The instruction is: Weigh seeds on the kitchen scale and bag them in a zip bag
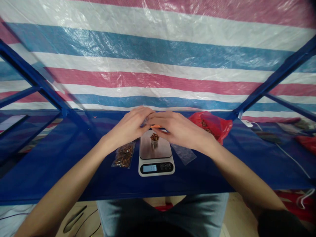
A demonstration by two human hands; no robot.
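My left hand (133,125) and my right hand (179,130) meet just above the back of a digital kitchen scale (142,164). Their fingers are bent and closed together, with a bit of something orange (156,126) showing between them; its kind is hidden. On the scale's metal plate stands a small metallic cup (154,143) heaped with brown pieces (154,136). The lit display (149,168) shows digits like 113. Left of the scale lies a clear bag of brown pieces (124,155). A flat clear plastic bag (185,154) lies under my right wrist.
Behind my right forearm sits a red plastic bag (223,126) with brown contents. Blue metal bars (278,72) rise on both sides of the blue tabletop (197,184). A striped plastic sheet (158,79) hangs behind. A white cable (293,161) runs at the right.
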